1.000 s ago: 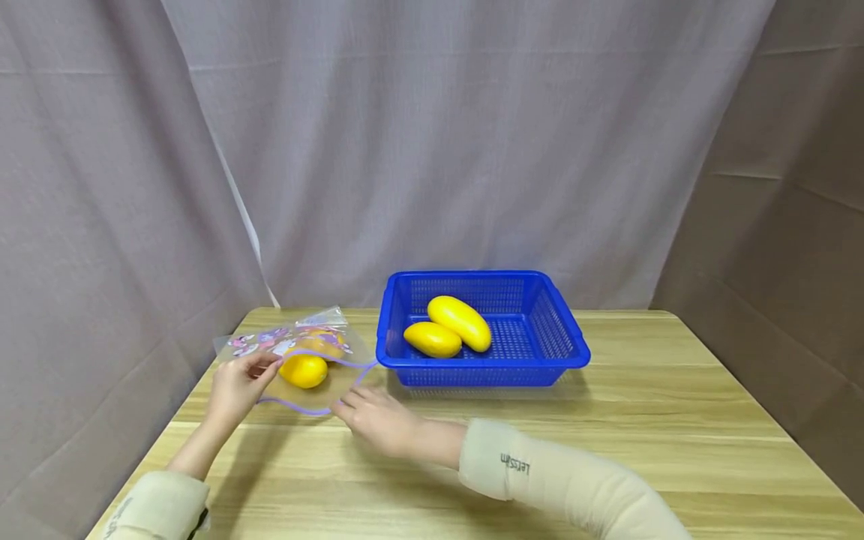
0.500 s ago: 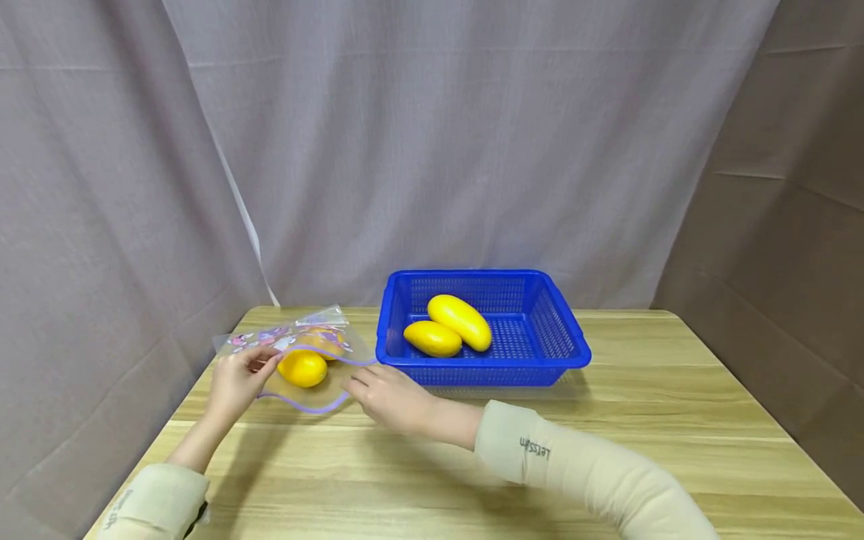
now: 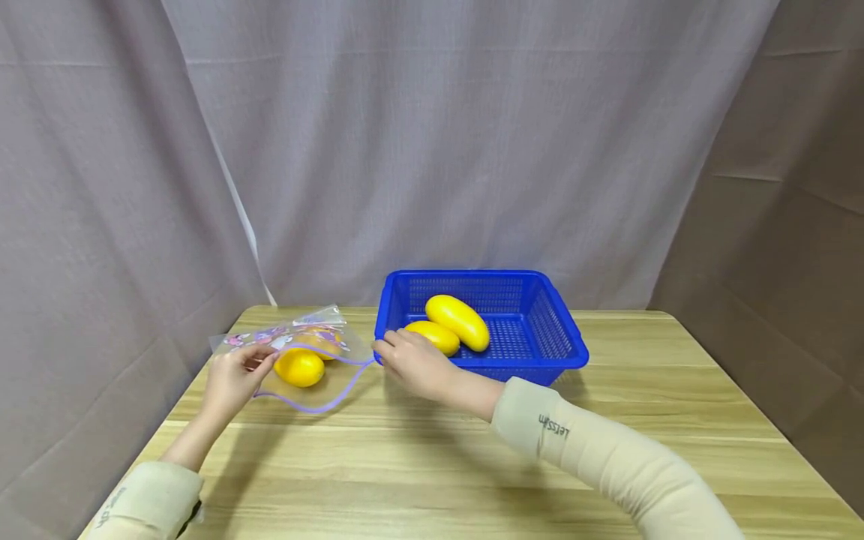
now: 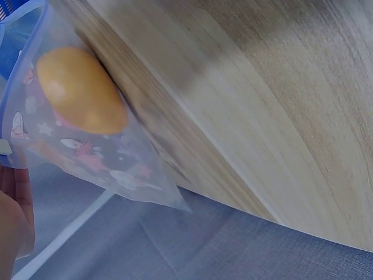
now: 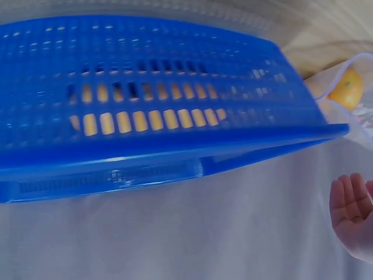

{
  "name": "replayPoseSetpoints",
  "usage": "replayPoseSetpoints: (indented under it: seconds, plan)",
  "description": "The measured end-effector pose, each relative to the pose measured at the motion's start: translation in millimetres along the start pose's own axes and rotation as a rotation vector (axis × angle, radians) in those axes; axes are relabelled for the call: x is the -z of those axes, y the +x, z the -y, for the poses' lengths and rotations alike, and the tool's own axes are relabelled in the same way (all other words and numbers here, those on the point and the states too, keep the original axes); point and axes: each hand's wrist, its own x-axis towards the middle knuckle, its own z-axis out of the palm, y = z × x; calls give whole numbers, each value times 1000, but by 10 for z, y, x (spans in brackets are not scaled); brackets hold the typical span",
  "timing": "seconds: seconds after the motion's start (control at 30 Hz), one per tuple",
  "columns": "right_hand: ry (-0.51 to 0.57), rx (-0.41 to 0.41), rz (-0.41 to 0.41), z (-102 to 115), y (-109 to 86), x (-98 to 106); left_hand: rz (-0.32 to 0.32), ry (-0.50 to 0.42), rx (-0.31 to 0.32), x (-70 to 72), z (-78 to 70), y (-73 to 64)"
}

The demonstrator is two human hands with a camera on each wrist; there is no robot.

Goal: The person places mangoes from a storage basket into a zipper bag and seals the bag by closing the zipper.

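Observation:
At the left of the table in the head view, my left hand point(image 3: 231, 379) pinches the upper edge of a clear zip bag point(image 3: 335, 402) with purple edging and cartoon prints. The bag's mouth gapes toward me. One yellow mango-like fruit point(image 3: 299, 367) lies just inside; another point(image 3: 324, 343) shows through the printed plastic, and the left wrist view has one fruit point(image 4: 81, 90) behind the film. My right hand point(image 3: 418, 367) is over the near left corner of a blue basket point(image 3: 567, 337), holding nothing, fingers loosely extended. Two yellow mango-like fruits point(image 3: 459, 321) lie in the basket, the nearer point(image 3: 437, 337) partly hidden by that hand.
The basket's left rim stands close to the bag's right corner. A wooden table point(image 3: 324, 480) spreads in front of both. Grey curtains point(image 3: 472, 150) hang behind the table and along its sides.
My right hand has left the bag's mouth and moved right and up to the basket's near left corner. The left hand keeps its pinch on the bag with little movement.

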Motion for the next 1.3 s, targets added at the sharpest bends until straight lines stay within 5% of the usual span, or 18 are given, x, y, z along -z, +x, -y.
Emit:
replayPoseSetpoints:
  seconds: [0.37,0.67,1.03,1.3]
  plan:
    - [-59,-98,27,-293,-83,-134,-13,29,4,-3,24,-59]
    - [-107,-230,86,-531,-172,-275,-106,65,-4,-33,13,-13]
    - [79,-480,192,-705,-250,-379,-188,75,-117,-106,60,-7]
    - [172,-653,338,-764,-211,-447,-211,36,-140,-124,67,18]
